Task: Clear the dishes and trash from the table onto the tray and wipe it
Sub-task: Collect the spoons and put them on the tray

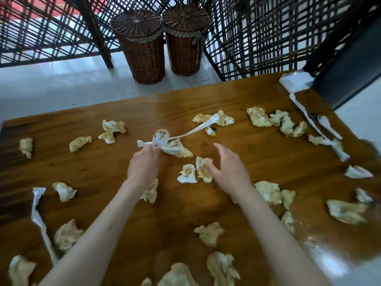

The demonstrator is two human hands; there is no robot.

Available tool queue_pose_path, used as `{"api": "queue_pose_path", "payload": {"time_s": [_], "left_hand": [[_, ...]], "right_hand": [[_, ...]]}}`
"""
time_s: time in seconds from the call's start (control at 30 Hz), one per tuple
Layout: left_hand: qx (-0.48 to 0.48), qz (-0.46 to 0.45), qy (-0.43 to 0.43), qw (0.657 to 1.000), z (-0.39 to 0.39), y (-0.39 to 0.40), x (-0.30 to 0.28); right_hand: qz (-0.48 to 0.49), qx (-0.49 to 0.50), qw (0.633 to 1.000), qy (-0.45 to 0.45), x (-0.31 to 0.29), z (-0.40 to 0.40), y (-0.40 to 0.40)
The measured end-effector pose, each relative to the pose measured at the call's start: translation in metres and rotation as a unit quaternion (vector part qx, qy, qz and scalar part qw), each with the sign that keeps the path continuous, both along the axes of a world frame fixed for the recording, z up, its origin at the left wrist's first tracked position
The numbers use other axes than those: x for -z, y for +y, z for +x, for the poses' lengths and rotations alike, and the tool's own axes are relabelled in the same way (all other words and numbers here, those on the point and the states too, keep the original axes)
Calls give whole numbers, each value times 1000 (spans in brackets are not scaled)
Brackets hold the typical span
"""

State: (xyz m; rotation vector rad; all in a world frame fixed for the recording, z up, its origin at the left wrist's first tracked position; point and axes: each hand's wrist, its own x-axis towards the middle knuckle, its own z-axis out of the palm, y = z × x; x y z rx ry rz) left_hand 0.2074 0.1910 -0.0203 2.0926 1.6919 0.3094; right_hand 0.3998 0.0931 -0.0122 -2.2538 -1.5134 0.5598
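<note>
Fingers: left hand (142, 164) pinching spoon (160, 137) handle; right hand (228, 166) spread, released, at crumpled napkin (204, 169) right of spoon. Napkins light, soft: grab anywhere. Spoon rigid, likely greasy.

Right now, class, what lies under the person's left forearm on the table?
A stained crumpled napkin pokes out from under the left forearm beside the wrist, lying on the wooden table. Part of it is covered by the arm, so its full shape cannot be seen.
</note>
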Motion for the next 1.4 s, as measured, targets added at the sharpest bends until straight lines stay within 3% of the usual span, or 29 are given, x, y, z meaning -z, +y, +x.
{"api": "queue_pose_path", "payload": {"time_s": [0.17, 0.3, 0.53, 0.7, 1.07, 1.4], "left_hand": [[-38, -82, -50, 995, 2, -74, -20], [-15, -147, -83, 986, 2, -127, -24], [-8, -314, -216, 925, 14, -192, -18], [-21, -369, -239, 898, 67, -234, -28], [-39, -368, -284, 885, 219, -306, -32], [-85, -337, -289, 892, 281, -307, -1]], "right_hand": [[0, 32, 999, 0, -19, -6, -75], [-10, 60, 998, 13, -26, -5, -128], [-15, 107, 994, 29, -38, 25, -195], [-19, 118, 991, 60, -44, 71, -233], [-33, 58, 996, 52, -54, 223, -270], [-76, 67, 995, 26, -26, 325, -283]]}}
